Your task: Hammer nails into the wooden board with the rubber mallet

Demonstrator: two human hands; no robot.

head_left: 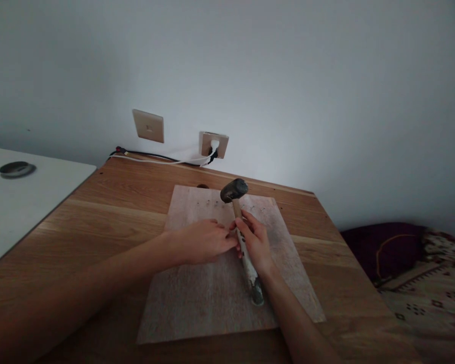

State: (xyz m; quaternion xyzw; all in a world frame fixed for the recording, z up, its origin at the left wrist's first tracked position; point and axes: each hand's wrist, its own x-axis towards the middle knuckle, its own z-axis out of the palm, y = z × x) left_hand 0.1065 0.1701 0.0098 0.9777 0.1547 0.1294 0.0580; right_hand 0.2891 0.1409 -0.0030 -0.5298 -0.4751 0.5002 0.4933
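A pale wooden board (197,298) lies flat on a brown wooden table (109,212). My right hand (256,242) is closed round the wooden handle of a hammer (235,191), whose dark head hovers over the board's far part. My left hand (205,240) rests on the board just left of the handle, its fingertips pinched together beside the hammer. What they pinch is too small to make out. Small dark marks, perhaps nails, dot the board near its far edge.
A white desk (26,197) with a round dark cable cover (17,169) adjoins the table on the left. Two wall plates, one socket (213,144) with a white plug and cables, sit behind. A patterned bed cover (428,288) and a dark cushion lie at the right.
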